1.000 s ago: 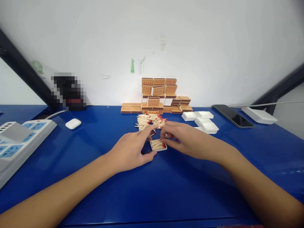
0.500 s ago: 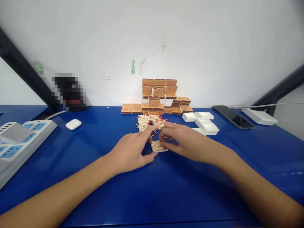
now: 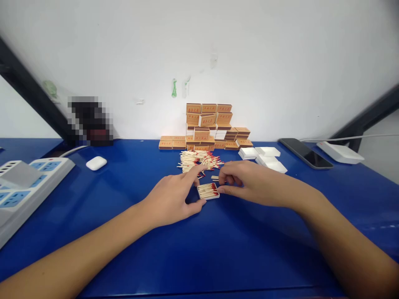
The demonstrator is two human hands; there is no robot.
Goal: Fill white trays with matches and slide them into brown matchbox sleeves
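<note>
A small white matchbox tray (image 3: 208, 198) full of matches (image 3: 207, 190) lies on the blue table, the red heads toward the right. My left hand (image 3: 174, 198) steadies it, thumb at its near left corner and fingers at the far left side. At the tray's right end is my right hand (image 3: 241, 180), its fingers curled and the thumb apart from them, with no match visible between them. Just behind, a few loose matches (image 3: 215, 178) lie partly hidden by the right fingers. Beyond the tray spreads a heap of red-tipped matches (image 3: 190, 160).
Orange matchboxes (image 3: 208, 120) are stacked against the wall. White trays (image 3: 269, 160) sit right of the heap, near a phone (image 3: 307, 153) and a white flat box (image 3: 339, 153). To the left are a white earbud case (image 3: 96, 163) and a power strip (image 3: 50, 166).
My right hand has drawn back slightly to the right from over the tray, uncovering the red match heads and the loose matches behind. My left hand stays in place.
</note>
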